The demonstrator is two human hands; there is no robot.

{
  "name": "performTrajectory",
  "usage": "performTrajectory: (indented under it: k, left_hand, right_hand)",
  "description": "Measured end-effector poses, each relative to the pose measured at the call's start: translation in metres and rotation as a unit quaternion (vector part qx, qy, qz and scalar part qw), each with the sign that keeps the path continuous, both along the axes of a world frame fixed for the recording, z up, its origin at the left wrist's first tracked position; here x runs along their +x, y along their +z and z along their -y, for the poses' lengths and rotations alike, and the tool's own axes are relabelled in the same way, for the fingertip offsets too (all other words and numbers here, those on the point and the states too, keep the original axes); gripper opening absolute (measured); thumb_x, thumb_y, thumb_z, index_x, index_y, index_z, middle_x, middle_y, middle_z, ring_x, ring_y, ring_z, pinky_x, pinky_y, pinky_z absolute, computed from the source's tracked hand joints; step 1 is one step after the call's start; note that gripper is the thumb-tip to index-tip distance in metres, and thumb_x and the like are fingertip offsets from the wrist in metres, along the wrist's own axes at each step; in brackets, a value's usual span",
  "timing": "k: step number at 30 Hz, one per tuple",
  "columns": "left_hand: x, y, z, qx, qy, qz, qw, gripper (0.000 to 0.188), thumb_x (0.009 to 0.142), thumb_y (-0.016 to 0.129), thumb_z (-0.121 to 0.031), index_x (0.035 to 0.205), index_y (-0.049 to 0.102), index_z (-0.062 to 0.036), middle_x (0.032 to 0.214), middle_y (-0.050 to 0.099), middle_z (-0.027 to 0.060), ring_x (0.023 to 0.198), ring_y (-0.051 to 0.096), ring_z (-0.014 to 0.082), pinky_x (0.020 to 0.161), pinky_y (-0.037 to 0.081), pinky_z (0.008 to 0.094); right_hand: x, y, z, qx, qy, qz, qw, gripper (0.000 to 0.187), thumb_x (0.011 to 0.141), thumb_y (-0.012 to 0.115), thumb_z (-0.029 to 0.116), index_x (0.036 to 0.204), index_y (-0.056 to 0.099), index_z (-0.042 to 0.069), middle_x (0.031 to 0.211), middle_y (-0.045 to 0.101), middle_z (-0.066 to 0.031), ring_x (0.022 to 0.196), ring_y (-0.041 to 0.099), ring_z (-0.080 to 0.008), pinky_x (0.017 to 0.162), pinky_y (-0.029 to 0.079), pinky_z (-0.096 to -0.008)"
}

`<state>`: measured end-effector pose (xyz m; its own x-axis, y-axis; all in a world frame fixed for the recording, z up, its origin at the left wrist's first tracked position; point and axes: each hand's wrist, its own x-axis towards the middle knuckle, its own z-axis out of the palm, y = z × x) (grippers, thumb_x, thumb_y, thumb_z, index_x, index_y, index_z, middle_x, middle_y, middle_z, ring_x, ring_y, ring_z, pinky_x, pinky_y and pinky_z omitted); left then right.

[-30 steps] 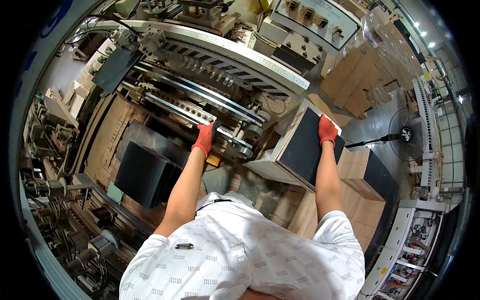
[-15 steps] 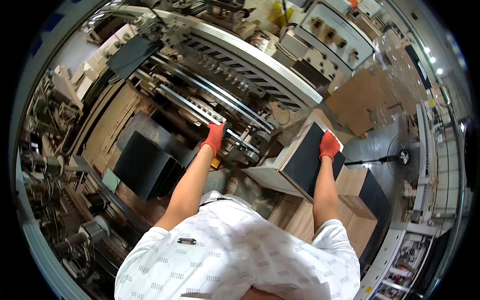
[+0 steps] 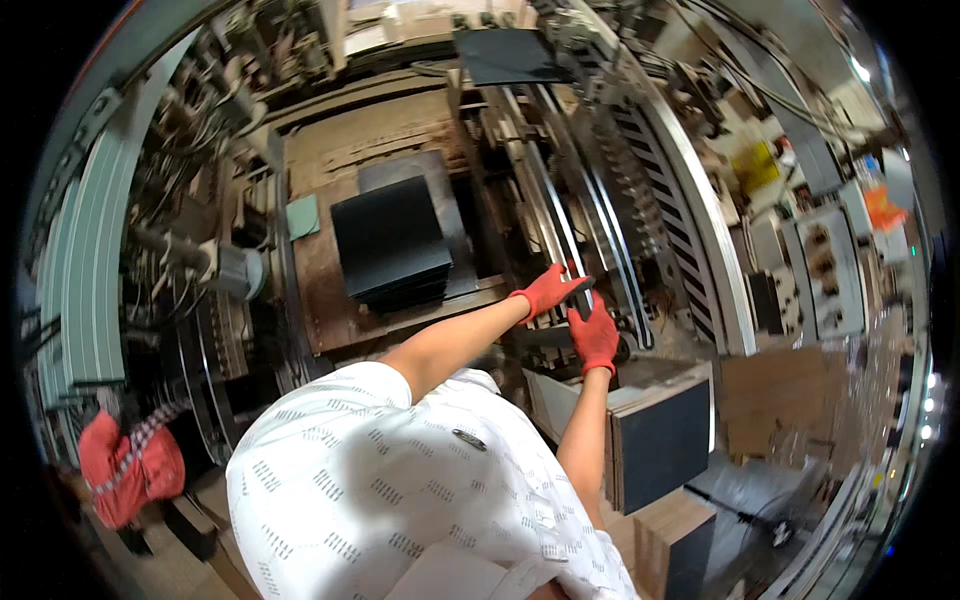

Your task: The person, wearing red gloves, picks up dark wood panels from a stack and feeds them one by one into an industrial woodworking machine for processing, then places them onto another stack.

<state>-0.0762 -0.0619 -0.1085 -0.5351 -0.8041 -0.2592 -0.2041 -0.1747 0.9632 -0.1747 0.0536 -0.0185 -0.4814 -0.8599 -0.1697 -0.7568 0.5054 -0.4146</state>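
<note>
Both my hands wear red gloves and meet at the near end of a shiny metal rail [image 3: 553, 195] on the machine. My left hand [image 3: 547, 293] is closed at the rail's end, beside a small dark piece between the gloves. Just right of it and nearer to me, my right hand [image 3: 594, 337] has its fingers drawn together; what they grip, if anything, is hidden. Left of the rails lies a stack of black panels [image 3: 390, 235] on a brown platform. A single dark panel [image 3: 508, 57] rests across the far end of the rails.
At the right, dark-faced boards [image 3: 662, 440] stand near a wood-grain piece [image 3: 655, 530]. A striped machine beam [image 3: 668, 225] runs along the rails' right side. Flattened cardboard [image 3: 785, 395] lies farther right. A person in red [image 3: 130, 465] is at the lower left, near pale green bars [image 3: 95, 270].
My right hand has left the dark boards and come over beside my left hand at the rail end. The view has swung left, bringing the person in red into sight.
</note>
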Motion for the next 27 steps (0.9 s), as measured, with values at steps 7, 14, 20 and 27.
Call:
performTrajectory:
  k: [7,14,20,27]
  left_hand:
    - [0.184,-0.058,0.020,-0.284,0.328,0.256,0.864,0.044,0.078,0.071,-0.027,0.116,0.063,-0.0054,0.109,0.064,0.0189,0.104,0.060,0.0369,0.091,0.049,0.0458]
    - [0.339,-0.095,0.051,-0.008,0.441,0.515,0.736,0.079,0.078,0.067,-0.045,0.144,0.042,-0.0102,0.147,0.042,0.0207,0.133,0.042,0.0400,0.105,0.037,0.0548]
    - [0.308,-0.110,0.048,0.073,0.405,0.537,0.736,0.091,0.074,0.069,-0.045,0.152,0.034,-0.0142,0.156,0.033,0.0219,0.140,0.035,0.0416,0.111,0.032,0.0553]
    - [0.252,-0.112,0.026,0.063,0.507,0.442,0.737,0.085,0.073,0.076,-0.036,0.145,0.038,-0.0129,0.144,0.041,0.0209,0.136,0.036,0.0421,0.107,0.037,0.0542]
  right_hand:
    - [-0.021,-0.026,0.009,-0.051,0.048,0.082,0.994,0.040,0.083,0.069,0.039,0.103,0.068,0.005,0.091,0.072,-0.0163,0.088,0.067,-0.0377,0.077,0.051,-0.0461]
    - [-0.027,-0.032,0.017,0.000,0.055,0.104,0.993,0.036,0.082,0.069,0.036,0.092,0.067,0.001,0.084,0.069,-0.0169,0.080,0.065,-0.0373,0.072,0.049,-0.0442]
    - [-0.030,-0.040,0.016,-0.023,0.062,0.074,0.995,0.035,0.082,0.068,0.035,0.087,0.064,0.000,0.076,0.066,-0.0164,0.074,0.063,-0.0368,0.069,0.048,-0.0448]
    - [-0.034,-0.045,0.013,-0.040,0.062,0.083,0.994,0.034,0.082,0.067,0.033,0.085,0.063,-0.001,0.075,0.065,-0.0180,0.074,0.061,-0.0397,0.067,0.046,-0.0461]
